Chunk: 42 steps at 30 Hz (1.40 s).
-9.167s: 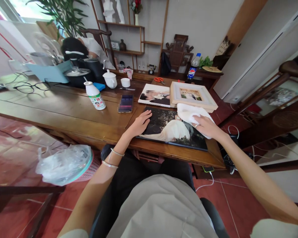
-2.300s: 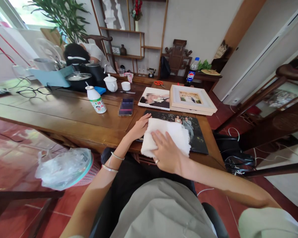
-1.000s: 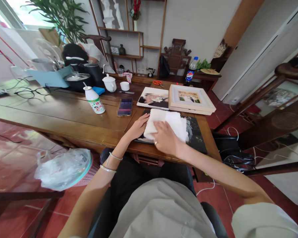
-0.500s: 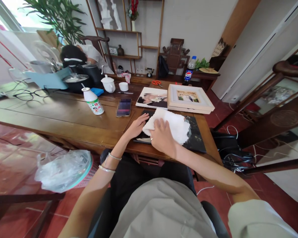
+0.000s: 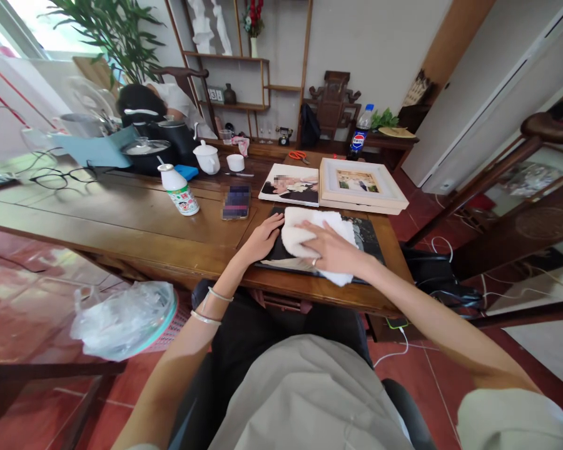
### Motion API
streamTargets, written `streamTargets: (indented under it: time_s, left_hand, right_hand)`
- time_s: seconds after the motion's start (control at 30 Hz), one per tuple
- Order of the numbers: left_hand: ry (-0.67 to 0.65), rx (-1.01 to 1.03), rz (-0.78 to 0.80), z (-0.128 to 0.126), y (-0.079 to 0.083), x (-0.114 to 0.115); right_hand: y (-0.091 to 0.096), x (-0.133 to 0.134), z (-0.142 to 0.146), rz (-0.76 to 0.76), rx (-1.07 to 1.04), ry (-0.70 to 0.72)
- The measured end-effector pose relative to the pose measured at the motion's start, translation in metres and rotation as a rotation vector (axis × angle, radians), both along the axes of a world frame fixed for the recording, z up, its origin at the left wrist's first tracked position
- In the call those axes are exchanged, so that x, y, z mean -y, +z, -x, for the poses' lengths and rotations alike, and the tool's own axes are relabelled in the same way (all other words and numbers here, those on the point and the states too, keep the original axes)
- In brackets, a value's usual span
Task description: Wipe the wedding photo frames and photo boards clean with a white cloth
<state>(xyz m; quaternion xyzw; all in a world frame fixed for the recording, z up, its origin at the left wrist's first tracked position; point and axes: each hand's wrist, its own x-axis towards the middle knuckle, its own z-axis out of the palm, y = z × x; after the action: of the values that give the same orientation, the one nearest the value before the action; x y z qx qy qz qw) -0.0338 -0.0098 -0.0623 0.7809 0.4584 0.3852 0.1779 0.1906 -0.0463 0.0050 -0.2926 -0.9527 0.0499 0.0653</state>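
A dark photo print or panel [image 5: 374, 245] lies flat at the table's near edge, partly covered by a folded white towel [image 5: 304, 236]. My right hand [image 5: 331, 250] presses on the towel, fingers bent over its fold, a ring on one finger. The towel's near corner hangs over the panel's front edge. My left hand [image 5: 263, 236] rests at the panel's left edge, fingers stretched out and lying flat, holding nothing. Just beyond lie a portrait photo panel [image 5: 288, 185] and a white framed picture [image 5: 389, 187].
Left of the panel are a phone [image 5: 236, 201] and a white drink bottle [image 5: 178, 190] with a straw. Farther back stand a lidded teapot [image 5: 206, 157], a small cup [image 5: 235, 163], orange scissors [image 5: 298, 154] and a cola bottle [image 5: 358, 137]. A person [image 5: 173, 100] leans behind the pots.
My right hand has slid the towel to the right and nearer to me, uncovering part of the panel's lower left. My left hand stays at the panel's left edge.
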Motion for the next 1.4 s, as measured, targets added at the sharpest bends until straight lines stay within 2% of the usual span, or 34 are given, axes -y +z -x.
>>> streamTargets:
  time_s: [0.17,0.27,0.37,0.6,0.7,0.8,1.0,1.1,1.2,1.4]
  left_hand:
    - [0.008,-0.015,0.002,0.0,-0.002,-0.001]
    - [0.0,-0.013,0.007,0.001,-0.002,0.0]
    - [-0.001,-0.006,0.004,0.001,-0.001,-0.001]
    - [0.009,-0.001,-0.025,0.001,-0.004,-0.002]
    - [0.006,0.006,-0.017,0.001,-0.004,-0.002]
    - [0.009,-0.003,-0.019,0.001,-0.003,-0.001]
    - [0.001,-0.014,-0.012,0.001,-0.003,-0.002]
    - [0.0,-0.003,-0.01,0.001,-0.004,-0.001]
    - [0.005,-0.006,-0.008,0.001,-0.004,-0.001]
    - [0.018,-0.019,-0.023,0.0,-0.004,-0.002]
  right_hand:
    - [-0.001,-0.065,-0.005,-0.046,0.013,-0.053]
    - [-0.002,-0.075,-0.001,-0.089,0.012,-0.103]
    - [0.002,-0.053,0.0,-0.103,0.026,-0.053]
    - [0.006,0.048,-0.015,0.008,0.094,0.118]
    - [0.004,0.059,-0.019,0.016,0.1,0.125]
    - [0.005,0.036,-0.021,-0.017,0.091,0.085]
    - [0.007,-0.053,-0.027,-0.124,0.092,-0.044]
    - [0.006,-0.074,-0.03,-0.133,0.068,-0.105]
    - [0.005,-0.059,-0.029,-0.154,0.068,-0.095]
    - [0.012,0.028,-0.025,-0.074,0.104,0.048]
